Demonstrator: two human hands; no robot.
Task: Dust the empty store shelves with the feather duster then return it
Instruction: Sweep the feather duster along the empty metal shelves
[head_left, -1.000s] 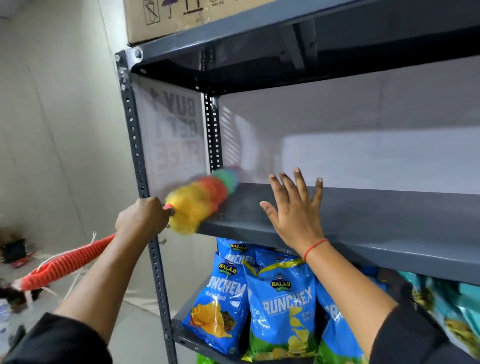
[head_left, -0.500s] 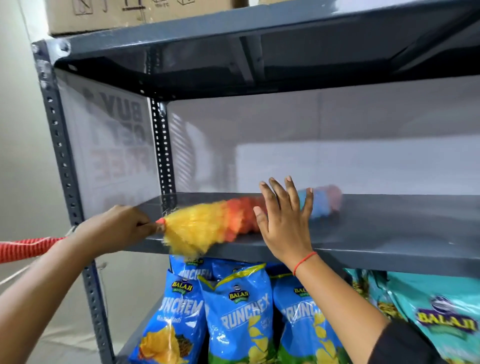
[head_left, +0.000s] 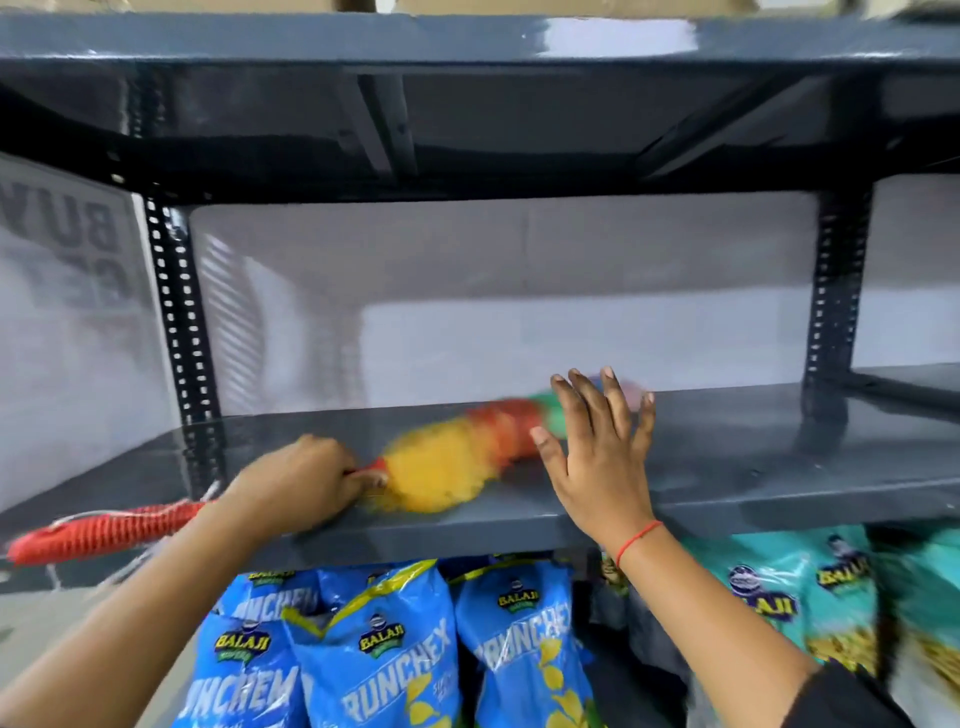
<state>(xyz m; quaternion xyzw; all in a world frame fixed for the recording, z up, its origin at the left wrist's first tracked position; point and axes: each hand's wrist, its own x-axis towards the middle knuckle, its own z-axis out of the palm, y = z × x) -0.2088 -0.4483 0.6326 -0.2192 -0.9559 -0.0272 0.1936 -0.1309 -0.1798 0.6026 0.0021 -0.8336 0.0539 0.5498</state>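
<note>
A rainbow feather duster (head_left: 447, 465) lies blurred along the grey metal shelf (head_left: 779, 467), its yellow fluff nearest me and its red and green parts farther right. My left hand (head_left: 296, 480) is shut on the duster just behind the fluff, and the red ribbed handle (head_left: 104, 532) sticks out to the left past my forearm. My right hand (head_left: 597, 452) is open with fingers spread, held upright at the shelf's front edge and covering the duster's far tip.
Blue snack bags (head_left: 384, 654) and teal snack bags (head_left: 789, 597) fill the shelf below. Perforated uprights stand at the back left (head_left: 179, 322) and back right (head_left: 836, 306). Another grey shelf (head_left: 467, 41) sits overhead with cardboard boxes on it.
The duster has swept to the right along the shelf, from its left end toward the middle. My left hand followed onto the shelf, and my view shifted right with it.
</note>
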